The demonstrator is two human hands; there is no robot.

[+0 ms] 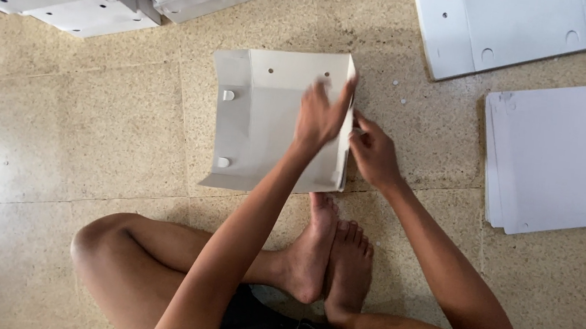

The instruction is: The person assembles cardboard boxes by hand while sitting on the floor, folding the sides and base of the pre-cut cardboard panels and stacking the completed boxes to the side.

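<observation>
Head cam: left hand [320,116] & right hand [373,151] both pinching right wall of half-folded white box [261,120].

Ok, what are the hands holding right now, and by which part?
Both hands are on the white cardboard box at its raised right side wall: left hand inside, right hand outside.

Head view, the only one: camera on my head, facing almost straight down at the floor [55,123] before my crossed legs. Near range, about arm's reach. Frame top lies farthest from me; my knees fill the bottom edge. No second view overlaps.
</observation>
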